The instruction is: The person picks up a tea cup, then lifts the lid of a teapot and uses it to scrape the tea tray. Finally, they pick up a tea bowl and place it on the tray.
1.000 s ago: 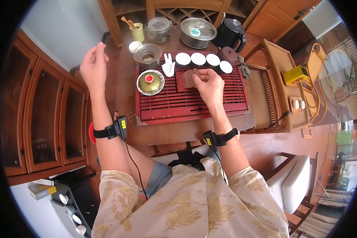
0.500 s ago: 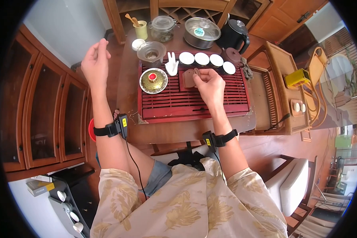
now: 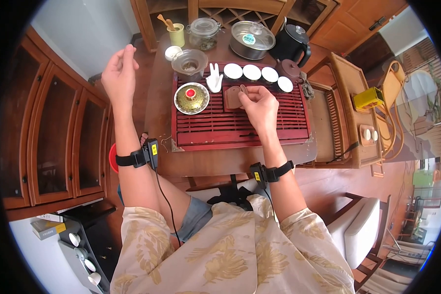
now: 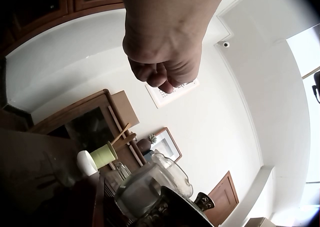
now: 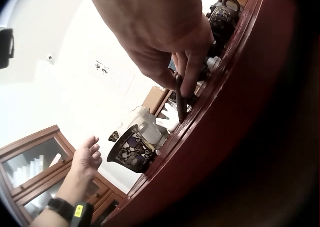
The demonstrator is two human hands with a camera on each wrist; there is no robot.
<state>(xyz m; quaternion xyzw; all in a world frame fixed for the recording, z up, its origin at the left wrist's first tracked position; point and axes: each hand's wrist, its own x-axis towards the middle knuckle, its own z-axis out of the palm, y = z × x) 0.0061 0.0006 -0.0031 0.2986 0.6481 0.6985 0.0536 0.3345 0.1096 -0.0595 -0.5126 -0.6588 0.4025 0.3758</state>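
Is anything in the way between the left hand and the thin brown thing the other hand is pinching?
Yes, the lidded bowl and the white figure stand on the tray between the left hand and the thin brown thing. The left hand is raised, so it could probably reach over them.

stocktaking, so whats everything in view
table: 1, brown, centre
tray: 1, red, on table
cups: 4, white inside, tray
gaiwan: 1, gold, tray
figurine: 1, white, tray
slabs: seemingly 2, brown, tray
jug: 1, clear, by gaiwan
dish: 1, white, table
tub: 1, green, table
tools: 2, wooden, tub
jar: 1, clear, table
pot: 1, silver, table
kettle: 1, black, table
teapot: 1, brown, table
cloth: 1, grey, by teapot
cart: 1, tan, right
tin: 1, yellow, cart
cabinet: 1, brown, left
chair: 1, cream, lower right
left hand: 1, raised
right hand: 1, pinching slab
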